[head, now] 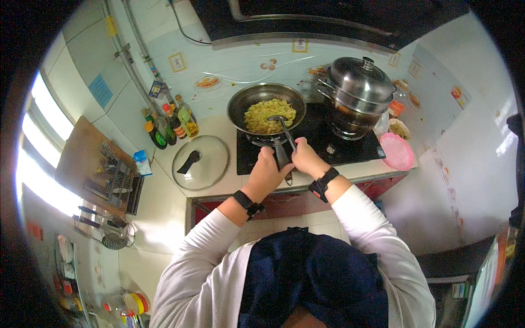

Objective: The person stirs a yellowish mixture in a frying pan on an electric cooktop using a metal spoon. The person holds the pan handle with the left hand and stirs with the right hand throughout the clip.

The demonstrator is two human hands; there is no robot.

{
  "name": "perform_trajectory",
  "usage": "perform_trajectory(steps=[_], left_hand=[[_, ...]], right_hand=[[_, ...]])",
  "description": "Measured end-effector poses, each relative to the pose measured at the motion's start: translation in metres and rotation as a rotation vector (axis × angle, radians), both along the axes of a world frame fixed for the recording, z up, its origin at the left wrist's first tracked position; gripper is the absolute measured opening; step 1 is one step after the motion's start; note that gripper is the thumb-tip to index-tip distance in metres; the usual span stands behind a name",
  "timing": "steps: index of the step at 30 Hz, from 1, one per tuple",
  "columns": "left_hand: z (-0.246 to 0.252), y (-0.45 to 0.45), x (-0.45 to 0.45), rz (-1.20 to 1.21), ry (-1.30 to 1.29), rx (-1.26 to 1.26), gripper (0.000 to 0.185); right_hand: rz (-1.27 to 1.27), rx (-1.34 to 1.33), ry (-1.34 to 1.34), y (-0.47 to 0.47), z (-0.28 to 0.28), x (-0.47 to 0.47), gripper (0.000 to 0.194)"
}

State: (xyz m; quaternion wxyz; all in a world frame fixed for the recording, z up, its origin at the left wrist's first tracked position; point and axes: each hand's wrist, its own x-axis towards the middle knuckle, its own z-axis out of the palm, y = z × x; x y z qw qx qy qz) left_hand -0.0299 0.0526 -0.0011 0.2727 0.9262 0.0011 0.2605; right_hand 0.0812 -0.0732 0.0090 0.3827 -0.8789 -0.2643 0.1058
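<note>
A wok [236, 107] stands on the left burner of a black gas hob [246, 160], holding chopped yellow-green food [266, 108]. My right hand [308, 158] grips the handle of a metal cooking utensil [289, 134], whose head lies in the food. At the wok's handle [280, 152] is my left hand [264, 171], its fingers mostly hidden from above and its thumb stretched towards my right wrist. A glass lid [213, 164] with a black knob lies on the counter left of the hob. Both wrists wear black bands.
A lidded steel steamer pot [361, 88] stands on the right burner. Right of the hob are a pink scalloped dish or cover [397, 151] and a bowl of food [398, 129]. Bottles [174, 123] stand by the left wall, near a utensil rack [112, 180]. A range hood [295, 24] hangs above.
</note>
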Motion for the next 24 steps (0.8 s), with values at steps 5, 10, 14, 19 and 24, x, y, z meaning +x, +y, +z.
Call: perform_trajectory(steps=[5, 10, 14, 19, 24], left_hand=[[-0.02, 0.008, 0.015, -0.093, 0.603, -0.62, 0.049], [-0.029, -0.007, 0.022, -0.15, 0.57, -1.103, 0.037], [-0.022, -0.019, 0.019, -0.113, 0.558, -1.425, 0.033], [-0.019, -0.022, 0.023, -0.068, 0.543, -1.529, 0.032], [-0.027, -0.019, 0.027, -0.042, 0.544, -1.33, 0.035]], right_hand=[[-0.061, -0.116, -0.229, -0.012, -0.009, -0.004, 0.023], [-0.044, -0.213, -0.432, -0.017, -0.017, -0.002, 0.018], [-0.066, -0.279, -0.445, -0.022, -0.017, -0.003, 0.021], [-0.075, -0.308, -0.48, -0.031, -0.014, -0.006, 0.03], [-0.09, -0.2, -0.548, -0.03, -0.01, -0.013, 0.032]])
